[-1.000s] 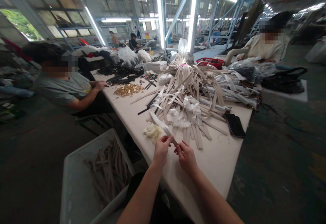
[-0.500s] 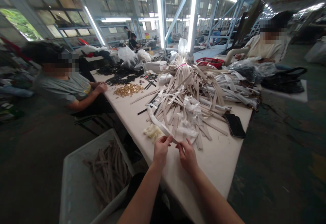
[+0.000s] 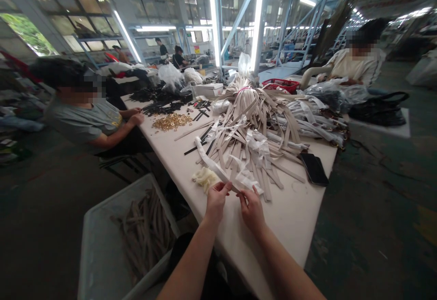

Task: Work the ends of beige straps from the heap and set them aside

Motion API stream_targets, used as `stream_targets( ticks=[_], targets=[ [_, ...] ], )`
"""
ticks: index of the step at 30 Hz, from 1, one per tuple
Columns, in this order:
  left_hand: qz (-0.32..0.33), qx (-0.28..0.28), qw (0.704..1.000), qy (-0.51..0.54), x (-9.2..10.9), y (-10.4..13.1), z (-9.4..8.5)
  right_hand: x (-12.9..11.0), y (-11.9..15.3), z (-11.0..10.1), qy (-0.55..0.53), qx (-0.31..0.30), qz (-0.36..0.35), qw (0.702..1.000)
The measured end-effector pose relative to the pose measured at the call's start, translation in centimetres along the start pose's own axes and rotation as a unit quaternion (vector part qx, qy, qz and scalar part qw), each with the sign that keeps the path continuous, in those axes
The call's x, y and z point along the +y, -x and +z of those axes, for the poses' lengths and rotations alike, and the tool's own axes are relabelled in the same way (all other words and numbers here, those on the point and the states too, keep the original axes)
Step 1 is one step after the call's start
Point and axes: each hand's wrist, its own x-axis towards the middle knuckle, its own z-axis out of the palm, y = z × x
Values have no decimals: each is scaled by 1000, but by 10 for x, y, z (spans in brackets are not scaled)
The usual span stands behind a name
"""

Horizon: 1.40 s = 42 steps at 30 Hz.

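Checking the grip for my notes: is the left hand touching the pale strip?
Touching. The head view shows the left hand pinching the pale strip between thumb and fingers.

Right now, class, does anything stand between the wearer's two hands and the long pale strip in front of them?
Nothing visible does: the left hand and right hand both pinch the pale strip directly, toward its near end. Crumpled yellowish material lies beside it, not in between.
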Motion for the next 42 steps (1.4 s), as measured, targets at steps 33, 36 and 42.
stream_targets(
  ticks=[33,36,42],
  targets=[
    [-23,84,992,95,5,-21,-3,-4,1,-8,37,-17,21,999],
    [-34,66,995,65,0,-17,-1,-6,0,-7,23,-16,21,999],
    [-70,2,997,35,-33,7,15,-8,1,-7,3,-6,20,1000]
  ],
)
